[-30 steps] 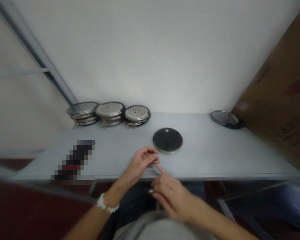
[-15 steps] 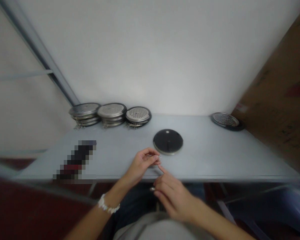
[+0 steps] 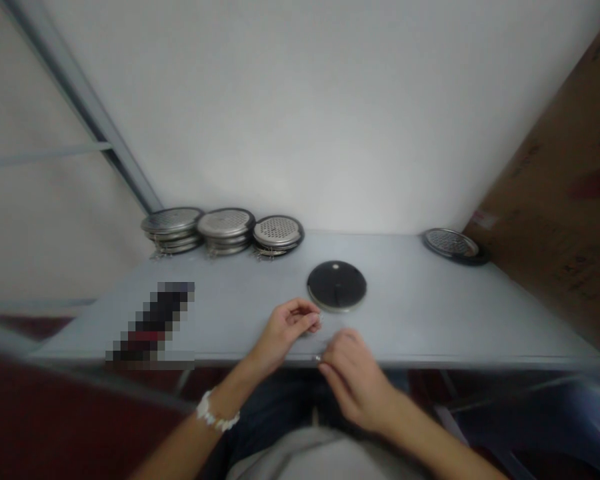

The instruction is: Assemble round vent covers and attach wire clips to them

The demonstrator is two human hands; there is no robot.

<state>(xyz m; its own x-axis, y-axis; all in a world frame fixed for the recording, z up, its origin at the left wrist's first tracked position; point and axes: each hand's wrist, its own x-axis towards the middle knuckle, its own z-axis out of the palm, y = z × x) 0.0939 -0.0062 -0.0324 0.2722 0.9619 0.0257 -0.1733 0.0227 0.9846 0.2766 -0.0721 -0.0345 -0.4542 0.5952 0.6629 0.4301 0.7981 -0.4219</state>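
My left hand (image 3: pixel 294 323), with a white bracelet (image 3: pixel 217 413) at its wrist, is near the table's front edge. Its thumb and fingers pinch a tiny shiny piece too small to name. To its right and a little lower, my right hand (image 3: pixel 353 373) is closed, and a small silvery metal piece (image 3: pixel 317 359) pokes out at its fingertips. The two hands are apart. Just beyond them, a round black disc (image 3: pixel 337 285) with a metal rim lies flat on the grey table (image 3: pixel 405 313).
Three stacks of round perforated metal plates (image 3: pixel 225 230) with black rims stand at the back left. One similar perforated plate (image 3: pixel 453 244) lies at the back right, beside a large cardboard box (image 3: pixel 570 220). A pixelated dark object (image 3: pixel 155 327) lies at the left.
My right hand has moved up and away from the left fingers; its index finger, stretched toward them before, is now curled in. My left hand has barely moved.
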